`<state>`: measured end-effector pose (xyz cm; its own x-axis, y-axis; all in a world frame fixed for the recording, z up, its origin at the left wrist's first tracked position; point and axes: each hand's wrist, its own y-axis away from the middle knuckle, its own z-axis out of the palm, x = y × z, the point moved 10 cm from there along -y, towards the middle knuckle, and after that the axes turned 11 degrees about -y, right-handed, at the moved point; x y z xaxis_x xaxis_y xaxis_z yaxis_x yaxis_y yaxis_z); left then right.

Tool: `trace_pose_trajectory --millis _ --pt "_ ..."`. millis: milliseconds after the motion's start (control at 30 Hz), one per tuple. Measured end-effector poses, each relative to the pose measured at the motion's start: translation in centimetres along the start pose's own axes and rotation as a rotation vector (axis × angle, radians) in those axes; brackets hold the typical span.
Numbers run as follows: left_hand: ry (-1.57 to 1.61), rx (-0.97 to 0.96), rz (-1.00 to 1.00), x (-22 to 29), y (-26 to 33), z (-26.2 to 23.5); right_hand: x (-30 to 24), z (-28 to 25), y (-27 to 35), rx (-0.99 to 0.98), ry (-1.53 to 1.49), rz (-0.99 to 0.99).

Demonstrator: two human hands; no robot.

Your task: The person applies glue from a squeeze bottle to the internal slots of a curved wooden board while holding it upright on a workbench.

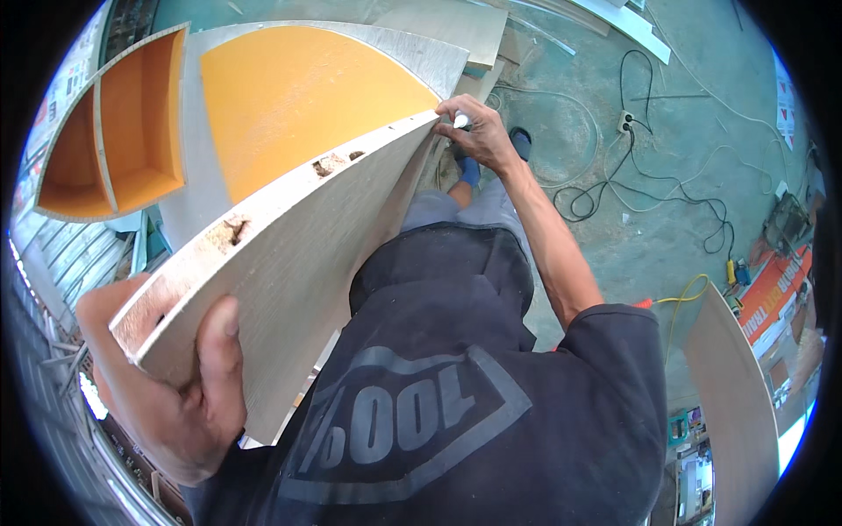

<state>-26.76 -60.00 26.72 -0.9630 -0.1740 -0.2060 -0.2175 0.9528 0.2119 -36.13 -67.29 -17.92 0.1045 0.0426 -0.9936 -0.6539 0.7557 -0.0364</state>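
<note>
A long pale wooden panel (289, 254) stands on edge in front of my body, slanting from lower left to upper middle. Its rough white edge (272, 197) has several small chipped hollows. My left hand (180, 386) is closed round the panel's near end, thumb on the inner face and fingers on the outer side. At the far end, my right hand (481, 131) is closed on a small white pen-like object (461, 120), its fingertips by the panel's corner. How much of that object lies inside the hand is hidden.
Beyond the panel lie a yellow-orange board (298, 96) on a grey sheet (438, 61) and a curved box (136, 123) with two orange compartments. On the green floor, black cables (605, 184) run from a white socket block (625, 121). Another wooden panel (732, 394) stands at right.
</note>
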Motion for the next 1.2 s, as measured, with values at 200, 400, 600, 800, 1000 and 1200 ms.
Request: trace_pose_trajectory --millis 200,400,600,800,1000,1200 --pt "0.083 0.018 -0.122 -0.5 0.6 -0.1 -0.2 0.4 0.2 -0.018 -0.046 -0.027" --pt "0.045 0.004 -0.064 0.0 -0.2 -0.1 -0.2 -0.1 0.2 0.005 0.038 -0.023" --pt "0.091 0.022 -0.074 0.0 -0.1 0.2 -0.1 -0.2 0.1 -0.002 0.052 -0.043" --pt "0.115 -0.006 -0.104 0.1 -0.2 0.4 -0.4 -0.3 0.2 -0.002 0.049 -0.034" --pt "0.105 -0.003 -0.095 0.0 0.0 0.4 0.3 -0.3 0.6 -0.009 0.0 -0.031" --pt "0.081 -0.033 -0.113 -0.2 -0.2 0.4 0.0 -0.9 1.8 0.01 -0.029 0.103"
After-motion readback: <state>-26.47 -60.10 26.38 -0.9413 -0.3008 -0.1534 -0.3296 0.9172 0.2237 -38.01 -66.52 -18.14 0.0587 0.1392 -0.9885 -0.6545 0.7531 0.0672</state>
